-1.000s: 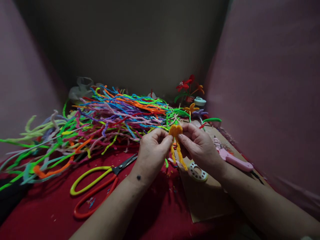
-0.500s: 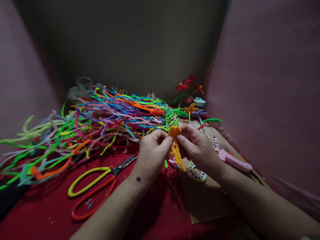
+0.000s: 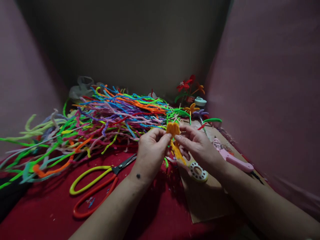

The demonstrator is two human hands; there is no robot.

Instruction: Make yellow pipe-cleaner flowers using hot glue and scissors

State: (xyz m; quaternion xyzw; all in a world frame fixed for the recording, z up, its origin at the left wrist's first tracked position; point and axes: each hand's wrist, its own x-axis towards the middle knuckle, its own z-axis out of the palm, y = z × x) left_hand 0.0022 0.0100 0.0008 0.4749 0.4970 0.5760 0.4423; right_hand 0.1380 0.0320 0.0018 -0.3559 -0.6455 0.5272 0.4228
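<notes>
An orange-yellow fuzzy piece (image 3: pixel 173 128) stands up between my hands, bent into rounded lobes at its top, with loose strands hanging down below the fingers. My left hand (image 3: pixel 153 150) pinches its left side between thumb and forefinger. On the other side, my right hand (image 3: pixel 197 143) grips it with thumb and fingertips. Scissors (image 3: pixel 116 170) with one yellow and one red handle lie left of my left wrist. Under my right hand is a white and yellow disc (image 3: pixel 198 171) with dark dots, resting on a cardboard sheet (image 3: pixel 207 200).
Many coloured fuzzy stems (image 3: pixel 120 113) are heaped across the left and middle. A pink glue gun (image 3: pixel 235 161) lies right of my right hand. Behind are red flowers (image 3: pixel 183 85), an orange flower (image 3: pixel 191 109), a purple flower (image 3: pixel 200 114) and a pale jar (image 3: pixel 200 101).
The orange-yellow piece has turned and risen slightly, showing more of its lobed top above my fingers. My right hand's lower fingers have shifted a little, and the view has moved slightly.
</notes>
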